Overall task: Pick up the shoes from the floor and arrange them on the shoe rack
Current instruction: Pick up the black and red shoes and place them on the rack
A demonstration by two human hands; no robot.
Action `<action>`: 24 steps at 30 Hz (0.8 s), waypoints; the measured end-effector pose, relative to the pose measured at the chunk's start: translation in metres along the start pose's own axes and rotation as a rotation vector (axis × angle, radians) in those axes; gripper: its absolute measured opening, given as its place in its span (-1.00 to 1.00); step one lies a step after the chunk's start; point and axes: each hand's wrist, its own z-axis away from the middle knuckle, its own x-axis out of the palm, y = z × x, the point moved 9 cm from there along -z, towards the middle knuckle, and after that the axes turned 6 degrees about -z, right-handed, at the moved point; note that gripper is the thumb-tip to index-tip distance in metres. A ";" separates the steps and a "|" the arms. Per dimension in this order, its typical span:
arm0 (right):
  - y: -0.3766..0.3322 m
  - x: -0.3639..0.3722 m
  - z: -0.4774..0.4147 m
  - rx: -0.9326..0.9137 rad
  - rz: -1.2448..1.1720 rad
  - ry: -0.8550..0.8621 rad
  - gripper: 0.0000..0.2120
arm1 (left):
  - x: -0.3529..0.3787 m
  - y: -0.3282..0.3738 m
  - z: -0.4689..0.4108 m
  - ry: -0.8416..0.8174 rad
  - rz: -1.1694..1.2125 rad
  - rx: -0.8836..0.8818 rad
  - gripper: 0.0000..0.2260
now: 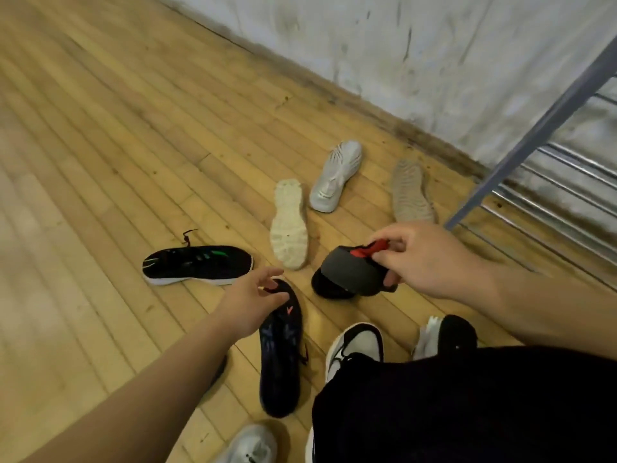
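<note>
Several shoes lie scattered on the wooden floor (110, 168). My right hand (430, 259) grips a dark grey shoe with red trim (354, 272) by its heel end, just above the floor. My left hand (250, 302) pinches the end of an upturned dark navy shoe (280, 349) that lies sole up. A black sneaker with green marks (197, 264) rests upright to the left. Farther back lie a white shoe sole up (288, 225), an upright white sneaker (335, 177) and a beige shoe sole up (412, 192). The shoe rack (547, 128) stands at the right.
A scuffed white wall (400, 45) runs along the back. I wear black-and-white sneakers (354, 345) and black trousers at the bottom right. A grey-white shoe (250, 446) lies at the bottom edge. The rack's blue-grey post and metal rails fill the right edge.
</note>
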 end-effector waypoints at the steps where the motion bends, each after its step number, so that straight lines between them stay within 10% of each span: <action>1: -0.004 0.006 0.000 -0.021 0.003 -0.011 -0.79 | 0.003 -0.015 0.001 -0.005 0.013 -0.028 -0.56; 10: -0.039 0.046 -0.006 -0.094 -0.048 -0.102 -0.80 | -0.029 -0.139 0.036 0.089 -0.049 -0.236 -0.51; 24: -0.052 0.076 -0.008 -0.083 -0.082 -0.190 -0.77 | 0.001 -0.224 0.054 -0.059 -0.901 -0.208 -0.06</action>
